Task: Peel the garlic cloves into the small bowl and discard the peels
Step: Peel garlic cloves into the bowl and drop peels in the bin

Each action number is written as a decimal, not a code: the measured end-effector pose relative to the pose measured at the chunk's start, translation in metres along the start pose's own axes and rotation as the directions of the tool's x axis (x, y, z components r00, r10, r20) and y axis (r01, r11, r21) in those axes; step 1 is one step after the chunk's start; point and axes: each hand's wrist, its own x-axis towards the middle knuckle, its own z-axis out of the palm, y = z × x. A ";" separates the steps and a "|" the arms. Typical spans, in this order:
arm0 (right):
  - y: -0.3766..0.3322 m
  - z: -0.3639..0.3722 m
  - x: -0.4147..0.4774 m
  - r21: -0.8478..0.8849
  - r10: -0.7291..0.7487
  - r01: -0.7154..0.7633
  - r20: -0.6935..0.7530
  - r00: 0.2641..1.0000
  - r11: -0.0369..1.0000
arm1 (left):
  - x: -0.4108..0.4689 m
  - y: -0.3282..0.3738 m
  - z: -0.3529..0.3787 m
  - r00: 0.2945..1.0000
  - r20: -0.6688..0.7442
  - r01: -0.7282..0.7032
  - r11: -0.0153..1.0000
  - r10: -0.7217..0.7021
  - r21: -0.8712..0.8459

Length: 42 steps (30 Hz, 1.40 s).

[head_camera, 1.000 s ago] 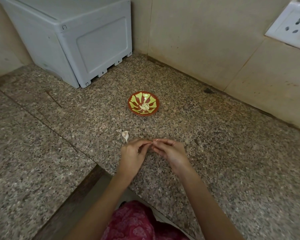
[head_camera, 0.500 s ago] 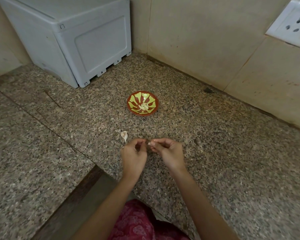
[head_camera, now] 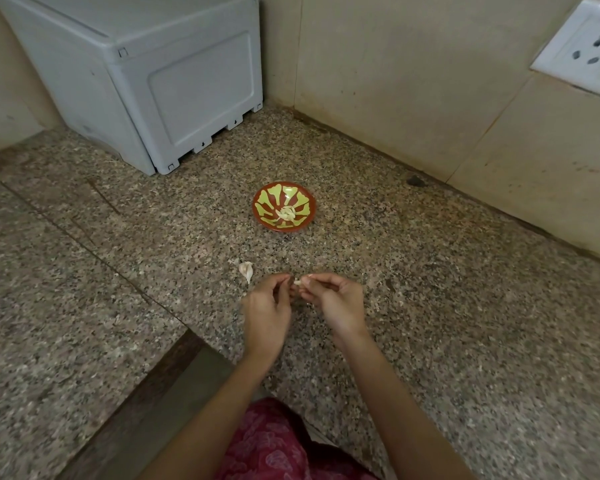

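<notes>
A small red bowl with a yellow-green pattern stands on the granite counter and holds a few peeled garlic cloves. Nearer to me, both hands meet over the counter. My left hand and my right hand pinch one small garlic clove between their fingertips; most of it is hidden by the fingers. An unpeeled clove lies on the counter just left of my left hand.
A grey-white plastic box stands in the back left corner. Tiled walls close the back and right, with a white socket at the upper right. The counter's inner edge drops off near my body.
My hands have shifted a little and worked at the clove between the fingertips; they stay together in the same spot. The bowl and the loose clove have not moved.
</notes>
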 end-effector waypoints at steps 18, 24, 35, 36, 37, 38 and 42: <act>0.002 -0.004 0.001 0.073 0.046 -0.046 -0.003 0.999 0.996 | -0.001 -0.004 0.000 1.000 0.013 0.027 0.996 -0.026 -0.084; 0.001 -0.009 0.005 0.023 0.020 -0.020 0.004 1.000 1.000 | -0.003 -0.009 0.002 0.999 0.031 0.034 0.998 -0.033 -0.057; 0.004 -0.017 0.008 -0.106 -0.023 0.034 0.098 0.995 0.994 | 0.004 -0.010 0.002 0.990 0.109 -0.079 0.995 0.085 -0.059; 0.003 -0.017 0.008 -0.102 -0.022 0.031 0.092 0.996 0.994 | 0.004 -0.010 0.002 0.993 0.113 -0.032 0.994 0.044 -0.104; 0.002 -0.018 0.008 -0.101 -0.028 0.036 0.083 0.996 0.994 | 0.004 -0.009 0.002 0.994 0.113 0.012 0.990 0.004 -0.141; 0.002 -0.019 0.009 -0.114 -0.044 0.053 0.076 0.996 0.992 | 0.003 -0.009 0.001 0.993 0.109 0.055 0.983 -0.036 -0.174; 0.006 -0.022 0.013 -0.430 -0.173 0.215 0.134 0.976 0.877 | 0.005 -0.017 0.000 0.961 0.165 0.266 0.907 -0.222 -0.327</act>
